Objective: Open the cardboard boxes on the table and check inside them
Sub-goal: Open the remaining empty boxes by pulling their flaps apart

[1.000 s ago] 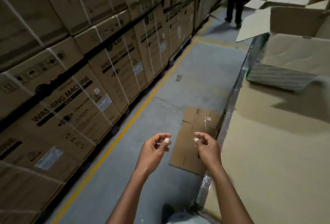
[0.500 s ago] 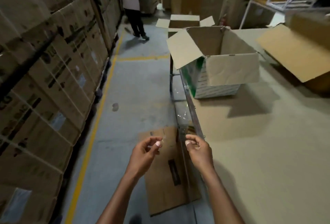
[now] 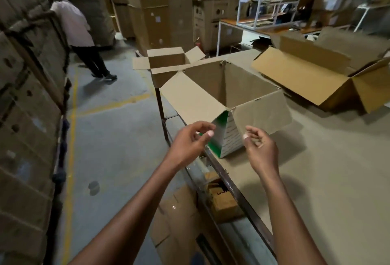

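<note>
— Where is the open box point(image 3: 228, 96) from the hands?

— It stands at the bench point(image 3: 329, 180) edge in the frame centre, just above both hands, flaps already spread.

— Which hand is nearer?

— I think both equally. The left hand point(image 3: 190, 142) and right hand point(image 3: 260, 146) have loosely curled fingers, which seem to hold nothing.

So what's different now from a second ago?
Both hands, left and right, have risen from over the aisle floor to just before the open green-and-white box at the table's edge. Their fingers stay loosely curled; whether they pinch anything is unclear. The box stays open.
</note>
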